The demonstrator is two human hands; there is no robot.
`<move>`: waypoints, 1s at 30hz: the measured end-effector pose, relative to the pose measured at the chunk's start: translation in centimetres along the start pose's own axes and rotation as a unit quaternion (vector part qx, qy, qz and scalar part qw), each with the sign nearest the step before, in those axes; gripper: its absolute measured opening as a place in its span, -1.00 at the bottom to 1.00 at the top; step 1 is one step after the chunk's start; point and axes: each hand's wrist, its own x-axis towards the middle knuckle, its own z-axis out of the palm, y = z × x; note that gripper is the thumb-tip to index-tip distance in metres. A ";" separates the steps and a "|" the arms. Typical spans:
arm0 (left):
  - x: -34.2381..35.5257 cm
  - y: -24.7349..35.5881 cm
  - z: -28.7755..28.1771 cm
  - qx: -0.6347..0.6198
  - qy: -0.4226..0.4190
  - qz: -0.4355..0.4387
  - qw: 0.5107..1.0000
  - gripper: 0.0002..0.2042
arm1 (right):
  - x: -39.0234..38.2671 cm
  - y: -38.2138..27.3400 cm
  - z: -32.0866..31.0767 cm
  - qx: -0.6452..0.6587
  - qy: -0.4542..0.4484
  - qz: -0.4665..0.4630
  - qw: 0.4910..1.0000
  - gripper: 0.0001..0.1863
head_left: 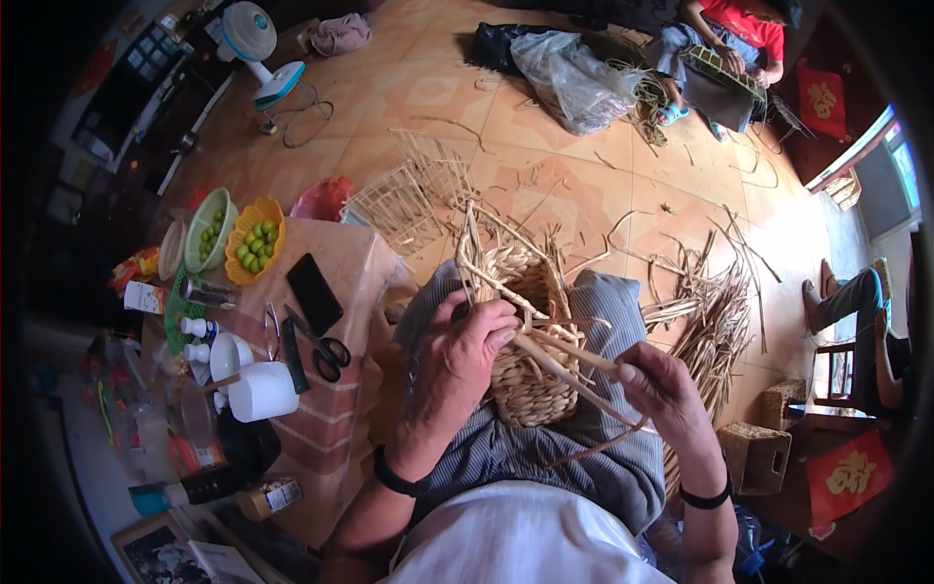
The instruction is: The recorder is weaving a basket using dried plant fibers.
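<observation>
A woven straw basket [533, 394] rests between my knees on grey striped cloth. Long pale strands stick out around its upper edge. My left hand [462, 350] is closed at that edge, thumb and fingers pinching the woven strands. From there a dried plant strand [564, 348] runs across the basket's near side to my right hand [666, 389], which grips its other end. The strand looks stretched between the two hands. Other loose ends curve below my right hand. My left fingers partly hide the weave under them.
On my left, a cloth-covered table [336, 438] holds black scissors [316, 348], a phone [314, 295], a white cup [263, 391] and a yellow fruit bowl [255, 241]. Loose dried stalks [715, 321] lie on the floor at right. A person in red [744, 29] works a woven piece at far right.
</observation>
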 end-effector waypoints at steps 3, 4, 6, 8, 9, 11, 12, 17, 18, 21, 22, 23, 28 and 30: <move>-0.2 -0.7 0.1 -0.074 -0.002 -0.025 0.997 -0.88 | -1.8 -4.0 2.2 0.031 -0.031 0.049 0.998 -0.78; -0.2 -0.8 0.0 -0.088 -0.006 -0.028 0.996 -0.87 | -2.3 -4.8 3.3 0.053 -0.037 0.045 0.997 -0.79; -0.1 -0.8 -0.4 -0.102 -0.012 -0.028 0.994 -0.86 | -2.7 -4.8 5.2 0.028 -0.058 0.001 0.998 -0.80; 0.3 -0.4 -0.7 -0.110 -0.028 0.001 0.994 -0.85 | -2.5 -5.2 6.5 -0.069 -0.092 -0.063 0.991 -0.78; 0.2 -0.5 -0.8 -0.107 -0.026 -0.001 0.994 -0.85 | -2.0 -4.9 6.9 -0.136 -0.126 -0.114 0.976 -0.76; 0.0 -0.8 -0.4 -0.088 -0.027 -0.011 0.996 -0.81 | -0.7 -3.4 6.6 -0.148 -0.158 -0.215 0.952 -0.71; 0.0 -0.6 -0.4 -0.086 -0.025 -0.012 0.996 -0.81 | -0.3 -3.3 6.4 -0.172 -0.071 -0.199 0.962 -0.70; -0.3 -0.3 -0.3 -0.049 -0.028 -0.023 0.998 -0.76 | 4.5 -0.9 5.5 -0.329 0.143 -0.173 0.917 -0.72; -0.3 -0.3 -0.3 -0.049 -0.027 -0.025 0.998 -0.76 | 4.9 -0.5 5.3 -0.345 0.140 -0.227 0.900 -0.80; -0.1 -0.2 -0.2 -0.048 -0.012 -0.021 0.999 -0.80 | 4.9 0.0 4.7 -0.280 0.133 -0.239 0.920 -0.87; -0.2 -0.4 0.0 -0.058 0.001 -0.021 0.998 -0.81 | 4.8 0.3 4.4 -0.256 0.130 -0.212 0.934 -0.89; -0.2 -0.5 0.1 -0.068 0.014 -0.022 0.997 -0.82 | 4.9 0.9 4.3 -0.256 0.130 -0.212 0.934 -0.89; -0.1 -0.4 0.3 -0.079 0.013 -0.043 0.996 -0.80 | 4.6 1.4 4.5 -0.060 0.111 -0.129 0.984 -0.92; -0.4 -0.6 -0.2 -0.099 0.007 -0.041 0.994 -0.78 | 3.8 0.1 5.0 -0.109 0.111 -0.115 0.981 -0.91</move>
